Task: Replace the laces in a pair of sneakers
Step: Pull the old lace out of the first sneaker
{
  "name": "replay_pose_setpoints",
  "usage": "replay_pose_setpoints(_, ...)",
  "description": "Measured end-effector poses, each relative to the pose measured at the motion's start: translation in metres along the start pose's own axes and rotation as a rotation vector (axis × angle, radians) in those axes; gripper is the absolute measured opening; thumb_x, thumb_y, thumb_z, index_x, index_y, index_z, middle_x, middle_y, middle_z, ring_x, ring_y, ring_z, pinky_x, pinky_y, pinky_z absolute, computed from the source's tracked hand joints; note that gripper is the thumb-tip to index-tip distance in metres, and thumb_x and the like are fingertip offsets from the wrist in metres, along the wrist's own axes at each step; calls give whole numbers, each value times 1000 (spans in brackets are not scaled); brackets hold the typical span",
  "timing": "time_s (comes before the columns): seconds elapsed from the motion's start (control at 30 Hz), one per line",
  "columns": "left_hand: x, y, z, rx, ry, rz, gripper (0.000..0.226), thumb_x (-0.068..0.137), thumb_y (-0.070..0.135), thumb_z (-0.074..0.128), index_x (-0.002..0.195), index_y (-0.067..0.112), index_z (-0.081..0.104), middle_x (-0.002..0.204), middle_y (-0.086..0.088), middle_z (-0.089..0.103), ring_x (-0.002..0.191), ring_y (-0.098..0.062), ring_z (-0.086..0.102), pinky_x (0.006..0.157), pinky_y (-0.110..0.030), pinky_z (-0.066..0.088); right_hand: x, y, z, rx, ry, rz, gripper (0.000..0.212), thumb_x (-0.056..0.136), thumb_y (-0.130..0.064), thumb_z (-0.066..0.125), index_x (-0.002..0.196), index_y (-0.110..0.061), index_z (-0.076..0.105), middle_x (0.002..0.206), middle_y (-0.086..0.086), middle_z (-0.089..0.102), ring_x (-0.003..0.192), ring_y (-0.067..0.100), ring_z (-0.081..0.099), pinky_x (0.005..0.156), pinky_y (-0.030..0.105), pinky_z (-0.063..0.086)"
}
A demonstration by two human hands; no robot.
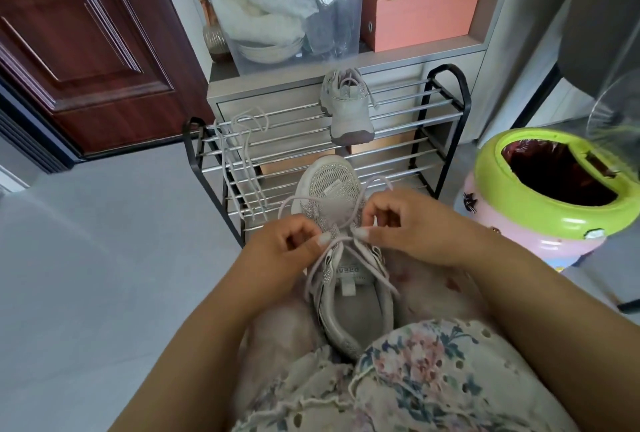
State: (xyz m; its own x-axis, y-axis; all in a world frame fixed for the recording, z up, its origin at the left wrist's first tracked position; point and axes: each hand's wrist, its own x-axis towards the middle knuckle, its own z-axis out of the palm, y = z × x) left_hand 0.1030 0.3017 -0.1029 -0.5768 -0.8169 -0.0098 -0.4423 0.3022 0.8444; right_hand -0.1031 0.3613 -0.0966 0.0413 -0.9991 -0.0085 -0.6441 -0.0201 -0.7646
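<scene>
Both the left hand [287, 244] and right hand [408, 223] pinch the lace [341, 241] over the sneaker [343, 279]; pulling both ends evenly should seat it snugly.

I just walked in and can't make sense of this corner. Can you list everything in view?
sneaker in lap: one, pale grey, on the person's knees, lace partly threaded
lace: one, pale lilac, crossing that sneaker, pinched by both hands
second sneaker: one, pale grey, on top of the shoe rack
loose laces: count unclear, whitish, draped over the rack's left side
shoe rack: one, black frame with silver bars, ahead
bin: one, green rim, pink body, right
clear storage box: one, on the cabinet
pink boxes: stacked, upper right
door: one, dark red-brown, left
left hand: one
right hand: one
</scene>
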Motion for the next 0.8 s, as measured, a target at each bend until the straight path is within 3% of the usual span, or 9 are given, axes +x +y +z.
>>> replay_pose_setpoints(0.13,-2,-2,0,-32,-38,-6,15,89,21,63,76,14,61,64,3,53,56,-5,45,53,-16,38,0,-2,1,-20,-41,36,24,85,-30,66,68,-20,53,58,-10,45,50,2,39,50,13,32)
replay_pose_setpoints(0.2,-3,-4,-4,-117,36,-67,16,93,23,58,79,14,59,68,0,54,60,-8,49,50,-20,42,0,-3,-2,-20,21,21,26,88,-24,63,66,-17,50,59,-7,44,51,3,36,53,12,31)
replay_pose_setpoints(0.3,1,-9,-17,-349,315,-151,21,97,23,52,77,17,57,66,2,52,58,-11,50,55,-29,46,0,-1,-16,37,296,71,30,91,-23,60,72,-1,55,63,1,42,57,9,34,58,26,22)
replay_pose_setpoints(0.4,3,-14,-35,-394,523,-158,26,98,17,49,73,20,57,62,8,53,56,-6,47,59,-24,44,4,15,-37,85,552,148,37,92,-25,57,74,8,54,62,7,41,57,12,34,54,27,27)
replay_pose_setpoints(0.5,2,-14,-33,-279,439,-180,22,94,18,54,72,18,57,66,4,54,58,-7,48,62,-27,42,7,29,-37,-97,538,103,34,86,-27,63,59,-10,53,62,1,43,60,11,37,61,24,30)
replay_pose_setpoints(0.57,1,-11,-24,-199,365,-148,13,91,19,58,78,17,59,72,1,57,58,-5,52,57,-21,45,6,32,-25,-234,489,78,22,80,-32,69,64,-28,55,84,-3,50,88,14,44,81,25,30)
replay_pose_setpoints(0.63,0,-6,-15,-116,310,-66,5,90,20,59,86,20,62,79,2,61,66,-5,56,59,-14,48,2,27,-15,-281,501,25,13,76,-34,72,77,-30,60,100,-9,45,106,17,38,93,28,27)
replay_pose_setpoints(0.7,-1,-6,-9,-47,253,6,6,90,24,60,89,28,64,84,8,61,73,-2,57,62,-17,50,2,19,-10,-278,461,-74,16,73,-51,64,80,-37,59,97,-16,45,107,17,41,95,33,29)
replay_pose_setpoints(0.8,2,-7,-5,36,125,80,9,86,39,61,82,33,66,83,14,61,77,0,58,61,-27,48,5,12,-3,-232,251,-133,23,73,-64,52,72,-42,53,82,-16,56,90,11,51,87,34,38)
